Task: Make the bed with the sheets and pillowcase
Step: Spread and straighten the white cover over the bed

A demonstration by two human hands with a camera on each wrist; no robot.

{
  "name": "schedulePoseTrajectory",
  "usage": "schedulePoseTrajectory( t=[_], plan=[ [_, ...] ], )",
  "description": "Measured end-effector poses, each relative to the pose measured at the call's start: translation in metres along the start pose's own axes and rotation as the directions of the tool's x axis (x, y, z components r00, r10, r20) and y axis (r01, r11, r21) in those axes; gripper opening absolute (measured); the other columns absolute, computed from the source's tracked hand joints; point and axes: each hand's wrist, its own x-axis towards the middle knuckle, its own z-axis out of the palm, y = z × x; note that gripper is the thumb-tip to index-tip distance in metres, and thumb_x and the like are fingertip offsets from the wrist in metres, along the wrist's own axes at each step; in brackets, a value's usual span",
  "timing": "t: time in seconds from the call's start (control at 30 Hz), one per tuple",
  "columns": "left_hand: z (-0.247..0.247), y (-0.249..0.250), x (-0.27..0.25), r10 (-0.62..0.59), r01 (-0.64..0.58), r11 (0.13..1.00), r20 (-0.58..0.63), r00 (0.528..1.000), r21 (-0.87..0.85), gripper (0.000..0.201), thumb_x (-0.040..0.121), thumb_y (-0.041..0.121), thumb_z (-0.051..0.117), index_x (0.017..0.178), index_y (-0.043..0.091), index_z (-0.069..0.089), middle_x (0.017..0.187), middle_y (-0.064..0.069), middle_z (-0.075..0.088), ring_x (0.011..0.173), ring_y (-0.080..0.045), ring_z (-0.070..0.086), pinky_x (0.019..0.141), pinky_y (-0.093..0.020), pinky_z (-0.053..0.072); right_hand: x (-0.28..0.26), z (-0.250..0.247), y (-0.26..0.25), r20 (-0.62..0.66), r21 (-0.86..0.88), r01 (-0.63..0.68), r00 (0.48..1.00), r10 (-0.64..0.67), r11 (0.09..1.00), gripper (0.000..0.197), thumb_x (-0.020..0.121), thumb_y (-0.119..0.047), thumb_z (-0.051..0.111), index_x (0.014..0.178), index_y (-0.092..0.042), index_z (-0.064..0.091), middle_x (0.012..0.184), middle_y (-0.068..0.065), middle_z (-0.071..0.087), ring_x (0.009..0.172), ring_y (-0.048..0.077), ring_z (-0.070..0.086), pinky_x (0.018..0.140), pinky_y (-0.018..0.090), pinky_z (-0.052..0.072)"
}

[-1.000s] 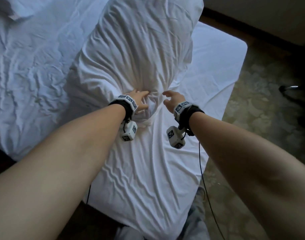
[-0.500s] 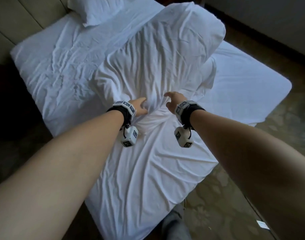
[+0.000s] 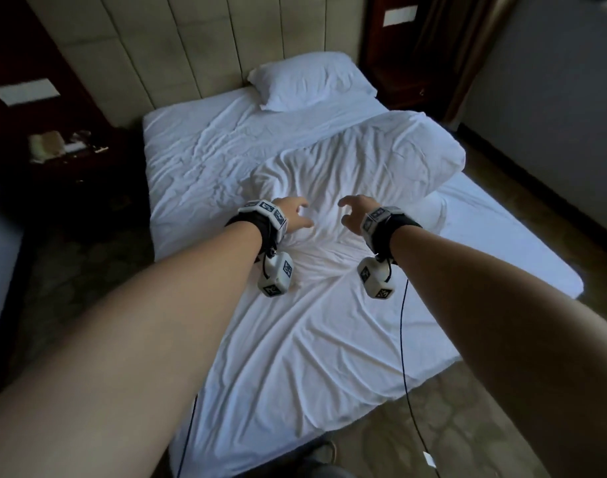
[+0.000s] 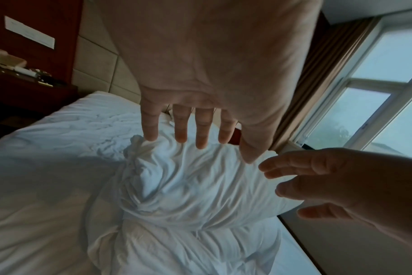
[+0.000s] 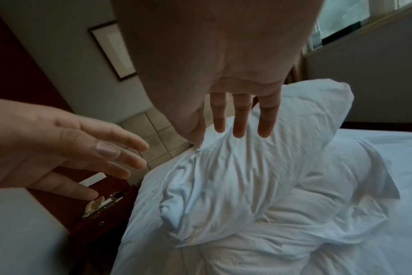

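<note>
both hands are open and hold nothing, left hand (image 3: 292, 215) and right hand (image 3: 355, 211), just above the pillow (image 3: 360, 167) lying on the bed (image 3: 205, 160). arms hide some sheet (image 3: 312, 339).

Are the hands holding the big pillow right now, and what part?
No, nothing is held. The left hand and the right hand are both open, fingers spread, just above the near end of the pillow, which lies on the bed.
</note>
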Motion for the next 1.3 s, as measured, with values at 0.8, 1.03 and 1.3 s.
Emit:
schedulePoseTrajectory(
  t=[0.8,1.03,1.3],
  plan=[
    [-0.065,0.207,-0.143,0.041,-0.016,0.997,-0.351,0.936,0.075,0.055,0.088,0.044,0.062,0.137,0.02,0.051,0.14,-0.005,0.052,0.123,-0.025,0.052,0.1,-0.031,0.042,-0.149,-0.176,0.094,-0.179,-0.207,0.192,0.957,-0.23,0.959,0.045,0.093,-0.025,0.056,0.138,-0.019,0.05,0.141,0.005,0.049,0.131,0.022,0.042,0.099,0.026,0.035],
    [-0.05,0.297,-0.097,-0.023,0.023,1.0,-0.389,0.921,-0.005,0.056,0.088,0.046,0.062,0.136,0.021,0.051,0.138,-0.004,0.053,0.125,-0.025,0.05,0.105,-0.036,0.04,-0.115,-0.213,0.2,-0.072,-0.257,0.213,0.969,-0.238,0.943,0.048,0.092,-0.026,0.057,0.139,-0.024,0.048,0.143,0.007,0.045,0.129,0.024,0.044,0.098,0.03,0.039],
    [-0.048,0.352,-0.05,-0.092,0.08,0.996,-0.392,0.915,-0.048,0.056,0.088,0.047,0.061,0.137,0.021,0.05,0.138,-0.003,0.052,0.121,-0.024,0.053,0.102,-0.034,0.043,-0.063,-0.245,0.265,-0.002,-0.269,0.265,0.961,-0.276,0.926,0.05,0.092,-0.025,0.057,0.141,-0.022,0.046,0.141,0.007,0.045,0.128,0.025,0.046,0.097,0.031,0.041]
  ],
)
